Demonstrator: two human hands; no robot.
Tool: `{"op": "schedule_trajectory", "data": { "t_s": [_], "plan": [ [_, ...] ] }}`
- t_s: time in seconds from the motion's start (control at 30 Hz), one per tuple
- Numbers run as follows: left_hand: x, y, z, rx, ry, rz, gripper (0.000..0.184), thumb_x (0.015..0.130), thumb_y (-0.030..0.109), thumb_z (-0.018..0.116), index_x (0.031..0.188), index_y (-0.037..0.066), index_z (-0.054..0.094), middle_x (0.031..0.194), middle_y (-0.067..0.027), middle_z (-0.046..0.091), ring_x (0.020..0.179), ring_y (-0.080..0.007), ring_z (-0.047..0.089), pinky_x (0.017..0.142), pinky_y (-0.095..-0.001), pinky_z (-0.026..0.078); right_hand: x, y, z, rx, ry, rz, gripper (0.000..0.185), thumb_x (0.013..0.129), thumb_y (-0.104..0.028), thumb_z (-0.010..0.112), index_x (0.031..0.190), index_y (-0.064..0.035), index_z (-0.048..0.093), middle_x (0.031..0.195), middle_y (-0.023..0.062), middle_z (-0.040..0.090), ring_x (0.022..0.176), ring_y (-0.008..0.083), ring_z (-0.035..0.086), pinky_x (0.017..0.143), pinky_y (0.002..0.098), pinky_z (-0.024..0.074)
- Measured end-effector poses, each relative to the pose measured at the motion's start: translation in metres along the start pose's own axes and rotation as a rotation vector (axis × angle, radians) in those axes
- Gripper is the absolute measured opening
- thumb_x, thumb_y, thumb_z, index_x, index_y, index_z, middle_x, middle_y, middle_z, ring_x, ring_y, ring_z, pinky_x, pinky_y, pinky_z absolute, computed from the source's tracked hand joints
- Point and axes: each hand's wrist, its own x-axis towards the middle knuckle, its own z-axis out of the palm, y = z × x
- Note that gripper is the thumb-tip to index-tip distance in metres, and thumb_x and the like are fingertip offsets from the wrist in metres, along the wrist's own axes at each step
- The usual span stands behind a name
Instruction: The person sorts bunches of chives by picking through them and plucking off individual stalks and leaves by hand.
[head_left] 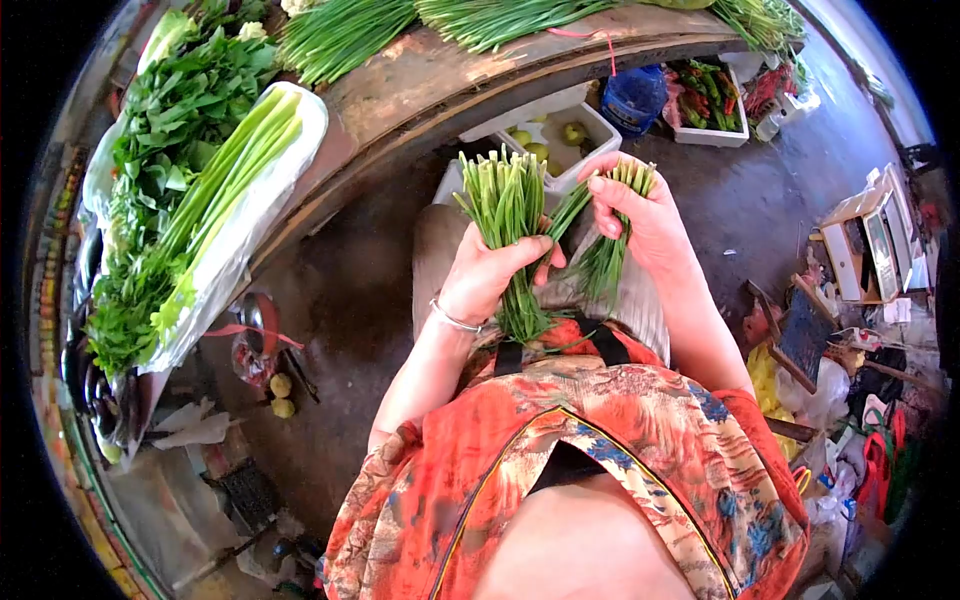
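My left hand (500, 272) is wrapped round a thick bunch of green stems (503, 200), their pale cut ends pointing up and the thin green tips hanging over my lap. My right hand (640, 215) grips a smaller bunch of green stems (606, 262), thumb across it near the cut ends. A few stems bridge the gap between the two hands. Both bunches are held above my knees, in front of my red patterned top (560, 390). What exact kind of greens these are I cannot tell.
A wooden table (400, 85) curves across the front, bearing long green stalks (345, 40), leafy greens (200, 100) and celery (235, 165) on plastic. Beyond my hands stand a white foam box (592, 130), a blue container (634, 100) and a box of peppers (708, 95). Clutter lies at right.
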Motion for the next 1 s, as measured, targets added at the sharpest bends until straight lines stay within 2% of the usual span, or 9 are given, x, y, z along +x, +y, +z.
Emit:
{"op": "schedule_trajectory", "data": {
  "t_s": [0.23,0.37,0.43,0.63,0.7,0.83,0.9,0.97,1.0],
  "plan": [
    [0.010,0.004,-0.013,0.090,0.019,0.001,0.018,0.082,0.004,0.064,0.098,0.000,0.058,0.076,-0.0121,0.065,0.060,-0.0160,0.059,0.053,-0.0268,0.047,0.010,-0.010,-0.002,-0.380,0.000,-0.036,0.008,0.084,-0.008,0.066,0.091,-0.0073,0.063,0.063,-0.0076,0.049,0.051,0.0011,0.041,0.045,0.0169,0.0296],
    [0.012,0.008,-0.029,0.046,0.064,-0.027,0.018,0.081,0.003,0.064,0.097,-0.001,0.057,0.075,-0.0124,0.065,0.061,-0.0169,0.060,0.053,-0.0277,0.048,0.028,-0.002,0.010,-0.419,-0.004,-0.039,0.006,0.084,-0.006,0.063,0.090,-0.0071,0.062,0.061,-0.0082,0.048,0.050,0.0003,0.040,0.044,0.0170,0.0295],
    [0.012,0.009,-0.036,0.032,0.079,-0.033,0.018,0.081,0.002,0.064,0.097,-0.001,0.057,0.075,-0.0125,0.065,0.061,-0.0171,0.061,0.053,-0.0278,0.048,0.038,0.005,0.013,-0.203,0.036,0.089,0.006,0.083,-0.006,0.063,0.089,-0.0065,0.061,0.059,-0.0080,0.046,0.047,0.0008,0.039,0.042,0.0181,0.0299],
    [0.012,0.001,-0.061,0.011,0.153,-0.041,0.014,0.082,0.002,0.062,0.094,-0.004,0.059,0.074,-0.0128,0.065,0.058,-0.0158,0.059,0.050,-0.0266,0.047,0.062,0.015,0.004,0.097,0.260,0.004,0.008,0.083,-0.004,0.062,0.091,-0.0038,0.059,0.054,-0.0031,0.044,0.041,0.0058,0.037,0.038,0.0220,0.0284],
    [0.007,0.001,-0.066,-0.050,0.252,-0.028,0.017,0.081,0.000,0.062,0.097,-0.002,0.057,0.075,-0.0127,0.064,0.062,-0.0212,0.062,0.051,-0.0300,0.049,0.069,0.012,-0.011,0.037,0.346,-0.063,0.009,0.084,-0.006,0.063,0.092,-0.0037,0.059,0.055,-0.0025,0.045,0.042,0.0063,0.037,0.039,0.0223,0.0292],
    [0.000,0.006,-0.075,-0.182,0.184,-0.016,0.017,0.082,0.005,0.062,0.097,-0.001,0.057,0.076,-0.0168,0.064,0.062,-0.0229,0.062,0.053,-0.0312,0.050,0.070,0.041,-0.038,-0.192,0.430,-0.078,0.004,0.084,-0.007,0.062,0.087,-0.0056,0.060,0.059,-0.0042,0.048,0.045,0.0049,0.039,0.041,0.0213,0.0317],
    [0.002,0.005,-0.076,-0.185,0.167,-0.023,0.018,0.083,0.007,0.061,0.099,-0.001,0.056,0.077,-0.0187,0.065,0.060,-0.0231,0.061,0.054,-0.0314,0.050,0.065,0.060,-0.032,-0.375,0.401,0.129,0.008,0.083,-0.007,0.063,0.092,-0.0054,0.062,0.069,-0.0040,0.055,0.052,0.0032,0.044,0.046,0.0198,0.0352],
    [0.006,0.005,-0.071,-0.210,0.157,-0.035,0.019,0.084,0.008,0.061,0.100,-0.001,0.056,0.077,-0.0193,0.065,0.059,-0.0232,0.061,0.054,-0.0318,0.050,0.068,0.084,-0.023,-0.702,0.289,0.231,0.016,0.082,-0.006,0.065,0.098,-0.0044,0.063,0.072,-0.0035,0.057,0.054,0.0029,0.045,0.046,0.0198,0.0357],
    [0.008,0.005,-0.069,-0.217,0.156,-0.024,0.020,0.084,0.008,0.062,0.100,-0.001,0.056,0.077,-0.0194,0.066,0.059,-0.0227,0.061,0.054,-0.0315,0.051,0.068,0.087,-0.018,-0.700,0.289,0.233,0.016,0.082,-0.006,0.065,0.098,-0.0044,0.063,0.072,-0.0035,0.057,0.054,0.0029,0.045,0.046,0.0198,0.0357]
  ]
}}
